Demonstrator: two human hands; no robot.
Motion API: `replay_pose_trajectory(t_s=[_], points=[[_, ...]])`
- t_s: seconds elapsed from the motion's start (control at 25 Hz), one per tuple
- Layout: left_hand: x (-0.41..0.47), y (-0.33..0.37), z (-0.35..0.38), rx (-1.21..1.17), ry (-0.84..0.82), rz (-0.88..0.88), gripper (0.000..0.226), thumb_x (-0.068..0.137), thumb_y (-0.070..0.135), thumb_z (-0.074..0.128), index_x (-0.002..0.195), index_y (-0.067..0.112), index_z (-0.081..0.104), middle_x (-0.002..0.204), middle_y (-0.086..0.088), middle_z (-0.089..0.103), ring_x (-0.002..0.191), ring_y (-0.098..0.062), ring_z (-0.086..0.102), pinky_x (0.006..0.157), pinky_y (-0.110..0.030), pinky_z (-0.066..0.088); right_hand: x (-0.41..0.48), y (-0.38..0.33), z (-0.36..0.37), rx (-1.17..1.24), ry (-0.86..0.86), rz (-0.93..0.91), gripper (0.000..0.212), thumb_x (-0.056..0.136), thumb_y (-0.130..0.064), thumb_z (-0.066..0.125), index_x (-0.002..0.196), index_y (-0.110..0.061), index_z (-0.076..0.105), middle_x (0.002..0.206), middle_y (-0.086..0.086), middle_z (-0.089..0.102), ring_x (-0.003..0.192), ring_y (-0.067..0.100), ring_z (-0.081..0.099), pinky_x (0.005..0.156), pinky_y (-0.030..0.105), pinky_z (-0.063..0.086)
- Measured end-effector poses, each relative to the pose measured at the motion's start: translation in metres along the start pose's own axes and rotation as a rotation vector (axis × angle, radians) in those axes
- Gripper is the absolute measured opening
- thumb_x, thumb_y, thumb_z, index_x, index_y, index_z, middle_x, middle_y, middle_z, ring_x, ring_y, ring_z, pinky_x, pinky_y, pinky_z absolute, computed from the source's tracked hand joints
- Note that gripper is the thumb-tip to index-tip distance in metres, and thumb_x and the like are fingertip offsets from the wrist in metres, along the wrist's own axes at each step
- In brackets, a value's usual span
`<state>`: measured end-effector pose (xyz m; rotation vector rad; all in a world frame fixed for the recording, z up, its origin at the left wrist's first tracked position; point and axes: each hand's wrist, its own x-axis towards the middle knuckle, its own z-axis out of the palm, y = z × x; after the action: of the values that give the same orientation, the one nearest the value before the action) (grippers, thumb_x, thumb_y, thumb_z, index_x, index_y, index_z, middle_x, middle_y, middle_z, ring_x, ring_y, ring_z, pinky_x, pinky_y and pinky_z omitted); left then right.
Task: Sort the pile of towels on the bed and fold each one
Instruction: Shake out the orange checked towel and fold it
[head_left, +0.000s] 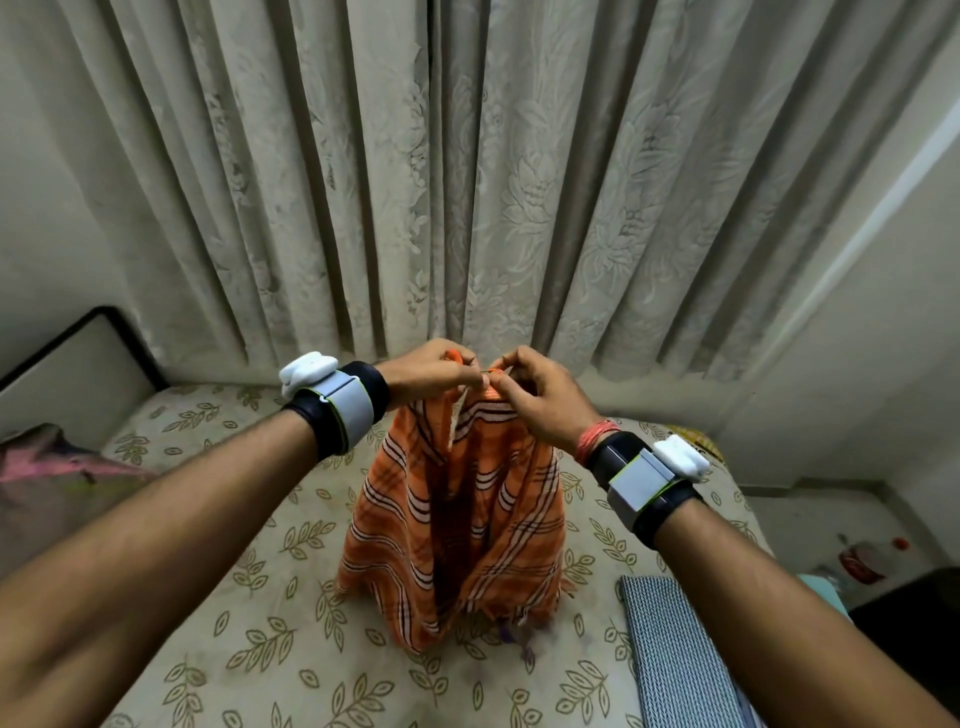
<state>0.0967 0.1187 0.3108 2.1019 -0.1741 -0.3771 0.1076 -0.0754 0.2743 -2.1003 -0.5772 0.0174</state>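
An orange towel (457, 519) with black and white stripes hangs in the air above the bed (270, 623), its fringed lower edge just above the sheet. My left hand (431, 371) and my right hand (540, 400) pinch its top edge close together, fingertips almost touching. Both wrists wear grey and black bands with white units. A folded towel (675, 660) with a fine blue-white pattern lies flat on the bed at the lower right.
The bed sheet is cream with a brown leaf print. A pink and grey cloth (57, 462) lies at the left edge. Pale floral curtains (467, 182) hang behind the bed. A headboard (78, 364) stands at the left, and the floor with small red objects (862, 561) is at the right.
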Motion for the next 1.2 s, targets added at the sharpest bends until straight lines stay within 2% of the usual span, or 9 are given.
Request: replay_pose_trajectory(t_s=[0.12,0.24,0.32,0.4,0.6,0.76,0.92,1.08,1.2], points=[[-0.002,0.008,-0.004,0.071,0.079,0.068,0.017,0.092,0.014,0.062,0.074,0.014,0.063,0.067,0.002,0.055,0.056,-0.002,0.050,0.055,-0.015,0.040,-0.008,0.005,-0.002,0.009,-0.031,0.002,0.020,0.095,-0.038,0.065,0.112,-0.027,0.062,0.084,0.007,0.072,0.075,0.021,0.069,0.070,0.040,0.058],[-0.005,0.017,-0.009,0.026,0.122,0.159,0.027,0.092,0.007,0.060,0.066,0.015,0.057,0.067,-0.002,0.052,0.059,-0.006,0.048,0.058,-0.018,0.040,-0.014,0.019,-0.001,-0.218,0.027,0.010,0.013,0.086,-0.021,0.066,0.099,-0.024,0.063,0.086,-0.001,0.071,0.078,0.019,0.068,0.073,0.041,0.058],[-0.006,0.022,-0.013,-0.031,0.142,0.196,0.030,0.091,0.004,0.060,0.063,0.016,0.056,0.065,-0.002,0.050,0.062,-0.010,0.047,0.058,-0.020,0.039,-0.017,0.033,0.001,-0.352,0.088,0.106,0.014,0.078,-0.015,0.063,0.090,-0.020,0.062,0.087,0.001,0.069,0.082,0.024,0.066,0.073,0.040,0.056],[-0.008,0.026,-0.021,-0.051,0.191,0.200,0.028,0.091,0.007,0.061,0.065,0.015,0.058,0.064,-0.001,0.052,0.060,-0.009,0.048,0.057,-0.020,0.040,-0.020,0.045,0.004,-0.368,0.150,0.223,0.014,0.075,-0.013,0.063,0.087,-0.020,0.063,0.090,0.001,0.068,0.086,0.026,0.065,0.076,0.039,0.055],[-0.008,0.017,-0.042,-0.046,0.476,0.151,0.016,0.078,0.027,0.062,0.066,0.017,0.064,0.072,-0.005,0.062,0.071,-0.016,0.059,0.071,-0.032,0.049,-0.026,0.063,0.005,-0.297,0.384,0.298,0.012,0.090,-0.014,0.058,0.093,-0.015,0.070,0.096,0.010,0.074,0.087,0.032,0.068,0.077,0.037,0.054],[-0.002,0.002,-0.047,-0.090,0.610,0.130,0.012,0.079,0.030,0.066,0.076,0.019,0.068,0.078,-0.001,0.069,0.075,-0.018,0.065,0.075,-0.034,0.053,-0.021,0.055,0.000,-0.105,0.387,0.241,0.019,0.102,-0.024,0.052,0.097,-0.012,0.066,0.092,0.009,0.071,0.086,0.028,0.065,0.076,0.038,0.051],[0.001,-0.005,-0.035,-0.057,0.468,0.091,0.017,0.085,0.025,0.072,0.100,0.015,0.070,0.075,0.003,0.062,0.066,-0.009,0.055,0.068,-0.027,0.046,-0.010,0.029,-0.002,-0.069,0.363,0.114,0.022,0.103,-0.029,0.054,0.096,-0.014,0.069,0.084,-0.005,0.067,0.082,0.015,0.061,0.075,0.032,0.049],[0.001,-0.002,-0.017,0.027,0.257,0.090,0.025,0.089,0.018,0.067,0.113,0.024,0.068,0.065,0.000,0.052,0.050,-0.006,0.046,0.052,-0.022,0.039,0.003,0.009,0.004,-0.048,0.250,0.009,0.021,0.101,-0.031,0.057,0.092,-0.018,0.070,0.083,-0.003,0.071,0.080,0.014,0.067,0.075,0.035,0.055],[0.002,-0.001,-0.003,0.011,0.059,0.097,0.027,0.091,0.007,0.063,0.116,0.014,0.067,0.073,-0.002,0.061,0.049,0.002,0.053,0.048,-0.015,0.041,0.002,-0.004,0.009,-0.090,0.143,-0.074,0.020,0.101,-0.031,0.058,0.089,-0.020,0.069,0.080,-0.003,0.070,0.076,0.015,0.065,0.070,0.034,0.053]])
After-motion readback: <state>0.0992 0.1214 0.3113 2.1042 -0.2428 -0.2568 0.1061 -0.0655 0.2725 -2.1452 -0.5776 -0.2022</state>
